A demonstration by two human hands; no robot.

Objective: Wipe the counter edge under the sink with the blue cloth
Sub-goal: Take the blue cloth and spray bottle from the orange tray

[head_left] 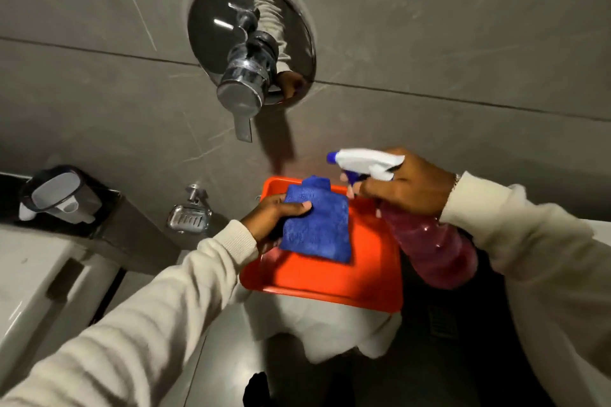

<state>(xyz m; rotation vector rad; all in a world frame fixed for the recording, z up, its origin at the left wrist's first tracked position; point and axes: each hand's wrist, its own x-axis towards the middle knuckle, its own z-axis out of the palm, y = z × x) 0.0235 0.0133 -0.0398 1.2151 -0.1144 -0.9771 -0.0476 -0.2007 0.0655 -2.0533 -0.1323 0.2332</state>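
- Pinching the blue cloth [319, 225] in the left hand [276, 216]: thumb lying over the cloth's upper left face, fingers tucked behind, grip closed on its left edge.
- Hanging from that grip as a folded pad, long axis running from upper left down to lower right, free end dangling above the orange tray [317, 281] and apparently not touching it, though hard to tell.
- Clamping the pink spray bottle [429, 248] in the right hand [406, 185]: fingers wrapped round the neck below the white trigger head [367, 160], blue nozzle pointing left toward the cloth, just beside its top corner.
- Keeping both hands near each other over the tray, cloth hand to the left, bottle hand to the right and slightly higher.
- Judging the step: wetting or readying the cloth, wiping not yet begun.
- Looking outward: grey tiled wall [429, 26] ahead with a chrome mixer valve [248, 53] above the hands, and a chrome soap dish [188, 216] fixed lower left.
- Lying further left: a pale surface [29, 277] with a dark ledge carrying a clear jug [56, 196]; likely the counter by the sink, though no basin showing.
- Turning on this: the probable counter edge lying left and below the cloth grip, so the left hand already on the nearer side, needing to swing left and down with the pad's flat face leading.
- Risking a snag of the dangling end on the tray rim while swinging away.
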